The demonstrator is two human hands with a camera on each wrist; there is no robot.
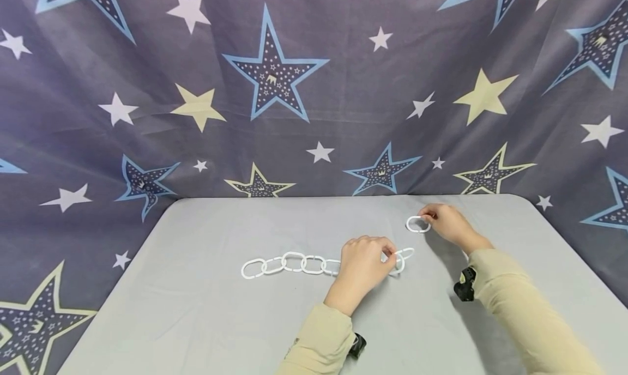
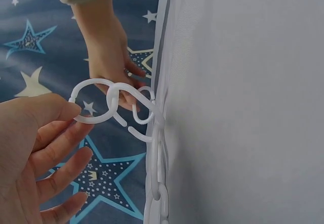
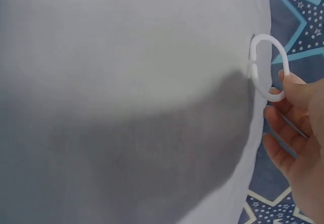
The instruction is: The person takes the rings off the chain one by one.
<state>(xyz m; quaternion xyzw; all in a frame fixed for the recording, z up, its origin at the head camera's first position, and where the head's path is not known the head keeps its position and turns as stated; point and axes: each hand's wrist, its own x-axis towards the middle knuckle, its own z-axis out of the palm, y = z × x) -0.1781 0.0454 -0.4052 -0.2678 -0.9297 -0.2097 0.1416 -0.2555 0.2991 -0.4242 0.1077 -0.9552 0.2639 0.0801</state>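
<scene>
A chain of white plastic links (image 1: 293,261) lies across the table, running from the centre toward the right. My left hand (image 1: 364,263) pinches a link (image 2: 93,101) at the chain's right end between thumb and index finger, its other fingers spread loosely. The neighbouring link (image 2: 135,133) shows a small gap in its side. Farther back and to the right, my right hand (image 1: 448,223) pinches a single loose link (image 1: 418,224) by one side. In the right wrist view this oval link (image 3: 256,80) has a narrow gap. Part of the chain is hidden behind my left hand.
The table (image 1: 196,320) is covered with a smooth light grey cloth. Behind it hangs a dark curtain (image 1: 314,129) patterned with stars, meeting the table's back edge. A small black device (image 1: 465,284) sits at the right wrist, another (image 1: 357,346) at the left.
</scene>
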